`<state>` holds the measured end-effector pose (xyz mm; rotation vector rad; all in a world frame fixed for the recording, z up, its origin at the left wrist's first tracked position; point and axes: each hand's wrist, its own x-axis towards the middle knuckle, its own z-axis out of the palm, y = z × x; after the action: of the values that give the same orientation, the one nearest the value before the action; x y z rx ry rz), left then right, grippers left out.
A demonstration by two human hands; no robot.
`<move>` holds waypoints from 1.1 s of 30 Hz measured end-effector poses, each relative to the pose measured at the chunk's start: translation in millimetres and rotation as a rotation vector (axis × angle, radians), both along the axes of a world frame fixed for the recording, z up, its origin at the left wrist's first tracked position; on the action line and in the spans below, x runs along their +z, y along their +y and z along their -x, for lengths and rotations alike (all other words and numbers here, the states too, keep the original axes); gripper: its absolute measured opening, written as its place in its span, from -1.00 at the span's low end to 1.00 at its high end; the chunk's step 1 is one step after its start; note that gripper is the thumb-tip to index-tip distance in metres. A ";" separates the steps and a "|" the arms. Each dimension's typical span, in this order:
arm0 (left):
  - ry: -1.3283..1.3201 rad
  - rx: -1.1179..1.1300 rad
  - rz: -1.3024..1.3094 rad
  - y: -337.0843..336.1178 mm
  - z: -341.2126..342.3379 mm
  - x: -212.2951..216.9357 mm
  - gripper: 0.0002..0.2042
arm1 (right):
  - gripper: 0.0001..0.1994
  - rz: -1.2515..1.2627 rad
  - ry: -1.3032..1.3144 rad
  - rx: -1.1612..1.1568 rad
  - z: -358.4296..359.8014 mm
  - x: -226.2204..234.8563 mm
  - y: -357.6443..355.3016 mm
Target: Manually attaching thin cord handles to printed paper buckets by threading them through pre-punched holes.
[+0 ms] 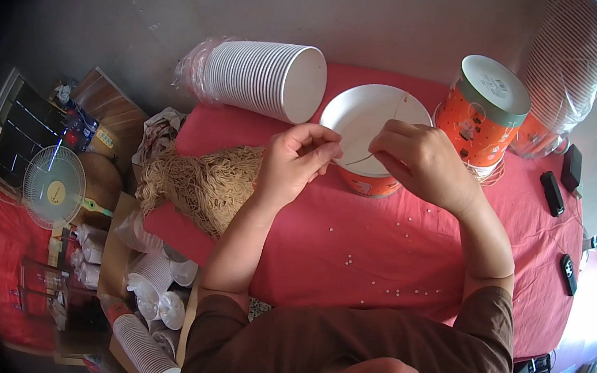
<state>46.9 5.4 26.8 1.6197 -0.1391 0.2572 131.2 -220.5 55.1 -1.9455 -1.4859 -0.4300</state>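
A paper bucket [373, 186], white inside and orange outside, stands upright on the table in front of me. Over its near rim a thin tan cord [362, 161] runs between my two hands. My left hand [294, 158] pinches thumb and fingers together at the cord's left end. My right hand [427, 164] is closed on the cord, its fingertips partly hidden by the hand. Another thin strand shows against the bucket's far inner wall, above my right hand. A heap of tan cords [207, 183] lies left of my left forearm.
On the red-covered table [305, 254] are a lying stack of white buckets [252, 74], upturned orange buckets [479, 122], small white pellets [349, 258] and a remote [567, 274]. A wrapped bucket stack [569, 70] stands far right. Left are a box of cups [151, 280] and a fan [54, 184].
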 end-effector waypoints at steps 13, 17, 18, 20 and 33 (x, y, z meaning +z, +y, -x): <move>-0.076 -0.057 -0.323 -20.8 15.2 9.3 -0.89 | -0.87 -0.184 -0.052 0.096 0.3 -6.3 13.8; -0.025 -0.094 -0.246 -13.6 13.2 -0.7 -0.88 | -0.85 -0.205 0.012 0.119 1.3 -11.1 20.1; -0.007 -0.104 -0.180 -10.1 11.7 -3.5 -0.87 | -0.85 -0.206 0.041 0.089 1.3 -12.5 21.4; 0.081 -0.129 0.016 -1.8 8.3 -7.2 -0.85 | -0.84 -0.236 0.033 0.052 -0.5 -14.4 22.0; 0.159 -0.222 0.129 10.6 5.5 -10.6 -0.86 | -0.79 -0.219 -0.144 0.114 3.3 -19.5 29.0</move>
<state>41.4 16.0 16.2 1.4760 -0.1758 -0.0331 127.8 -191.5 35.5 -1.6799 -1.5604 -0.6647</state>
